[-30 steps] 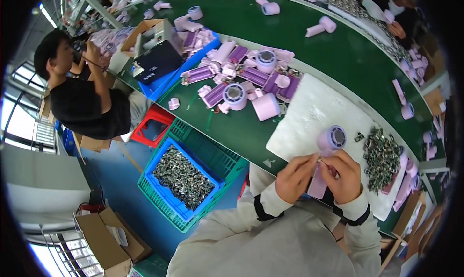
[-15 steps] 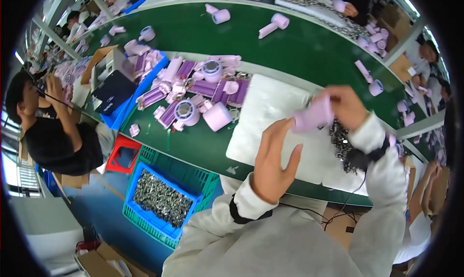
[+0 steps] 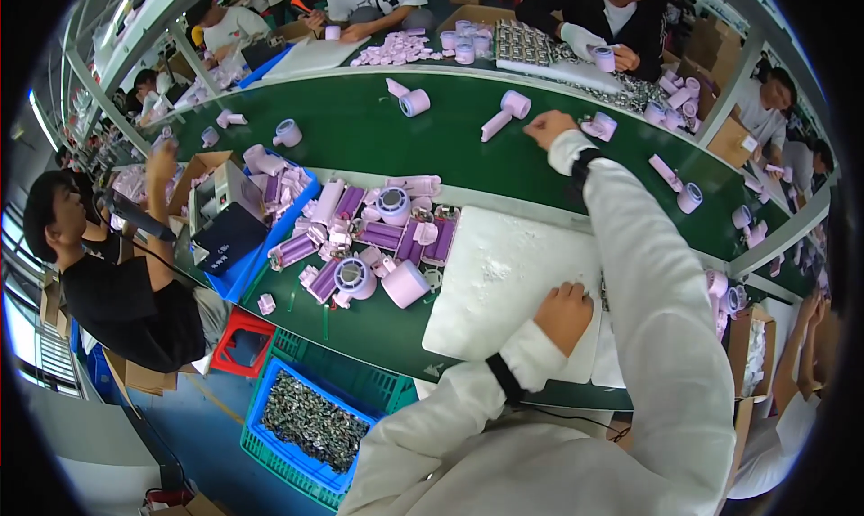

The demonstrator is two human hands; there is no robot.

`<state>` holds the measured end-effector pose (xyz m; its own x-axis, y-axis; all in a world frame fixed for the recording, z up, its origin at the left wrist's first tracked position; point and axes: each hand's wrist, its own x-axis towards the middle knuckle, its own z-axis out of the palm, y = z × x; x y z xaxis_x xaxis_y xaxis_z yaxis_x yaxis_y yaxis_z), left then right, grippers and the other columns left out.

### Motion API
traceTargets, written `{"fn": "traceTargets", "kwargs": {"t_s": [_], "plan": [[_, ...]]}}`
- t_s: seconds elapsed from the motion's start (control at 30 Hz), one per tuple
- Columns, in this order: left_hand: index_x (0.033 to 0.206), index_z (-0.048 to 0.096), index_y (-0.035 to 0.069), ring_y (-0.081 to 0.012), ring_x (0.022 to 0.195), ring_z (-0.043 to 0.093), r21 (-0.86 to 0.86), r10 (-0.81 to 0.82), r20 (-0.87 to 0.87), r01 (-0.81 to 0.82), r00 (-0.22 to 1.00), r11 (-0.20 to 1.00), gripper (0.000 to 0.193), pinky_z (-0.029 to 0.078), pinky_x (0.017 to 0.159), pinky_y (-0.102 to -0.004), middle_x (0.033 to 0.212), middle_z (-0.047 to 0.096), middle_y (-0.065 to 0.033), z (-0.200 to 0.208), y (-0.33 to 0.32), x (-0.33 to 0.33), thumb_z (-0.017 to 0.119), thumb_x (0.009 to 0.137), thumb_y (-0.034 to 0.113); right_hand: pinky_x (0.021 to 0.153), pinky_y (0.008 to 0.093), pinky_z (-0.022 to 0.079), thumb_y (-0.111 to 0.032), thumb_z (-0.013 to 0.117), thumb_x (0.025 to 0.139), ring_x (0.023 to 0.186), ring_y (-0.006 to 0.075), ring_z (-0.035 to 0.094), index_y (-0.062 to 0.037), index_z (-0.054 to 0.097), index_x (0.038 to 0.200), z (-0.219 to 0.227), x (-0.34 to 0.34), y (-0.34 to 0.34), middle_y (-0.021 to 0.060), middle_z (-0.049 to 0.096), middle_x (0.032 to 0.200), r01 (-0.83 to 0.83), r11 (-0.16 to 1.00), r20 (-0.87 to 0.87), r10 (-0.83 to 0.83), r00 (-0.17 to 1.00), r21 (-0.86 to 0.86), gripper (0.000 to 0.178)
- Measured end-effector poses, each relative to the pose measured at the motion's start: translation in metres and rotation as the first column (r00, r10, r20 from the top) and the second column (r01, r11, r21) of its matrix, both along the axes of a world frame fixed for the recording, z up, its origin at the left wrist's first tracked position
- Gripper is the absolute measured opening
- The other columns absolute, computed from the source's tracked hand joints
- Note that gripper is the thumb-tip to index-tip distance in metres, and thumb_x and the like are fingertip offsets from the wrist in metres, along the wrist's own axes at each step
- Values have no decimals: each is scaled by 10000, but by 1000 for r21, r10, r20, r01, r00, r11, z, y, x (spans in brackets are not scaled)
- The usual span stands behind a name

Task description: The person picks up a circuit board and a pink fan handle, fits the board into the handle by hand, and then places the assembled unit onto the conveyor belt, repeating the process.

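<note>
My right hand (image 3: 551, 129) is stretched out over the green conveyor belt, fingers bent and pointing left, with nothing visible in them. Just left of its fingertips lies a pink hair-dryer-shaped housing (image 3: 507, 116); another pink housing (image 3: 601, 125) lies to its right. Above the right part of the white foam pad (image 3: 477, 273), my left hand (image 3: 564, 316) is closed, fingers curled. A small dark bit shows at its fingertips, too small to name. Left of the pad are piled pink housings and purple-lined half shells (image 3: 378, 235), with a pink cylinder (image 3: 405, 284) at the near side.
A blue tray (image 3: 256, 255) of pink parts and a dark box (image 3: 229, 242) stand at left. Below the bench edge is a blue bin (image 3: 310, 423) of small metal parts. A person in black (image 3: 126, 291) sits at left; others work across the belt. More housings (image 3: 677, 185) lie along the belt.
The pink cylinder-shaped piece held between my hands has left them. My right hand has moved far out over the belt; my left has curled and moved right. A pink housing now lies beside my right hand.
</note>
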<state>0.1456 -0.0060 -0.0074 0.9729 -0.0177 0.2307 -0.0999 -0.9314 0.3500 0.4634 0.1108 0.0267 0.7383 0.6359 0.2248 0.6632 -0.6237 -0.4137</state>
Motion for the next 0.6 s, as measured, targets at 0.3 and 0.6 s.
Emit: {"fn": "traceTargets", "kwargs": {"t_s": [0.3,0.6], "plan": [[1212,673,26,-332,992,624,-383,147,154,-78,977,920,410,529,866,-405,1098,630,-152,14,41,-109,598,819,-61,691,354,593,-333,698,931,796,231,733,1,655,1155,-125,140,60,139,747,954,233,955,-750,-18,661,182,405],[1202,693,13,-240,1008,673,-744,497,-22,-347,867,571,334,536,837,-309,1124,661,-169,28,66,-172,634,885,-75,626,261,591,-242,634,978,700,156,703,-3,657,1099,64,-170,-115,86,712,914,-225,966,-974,167,154,130,270]]}}
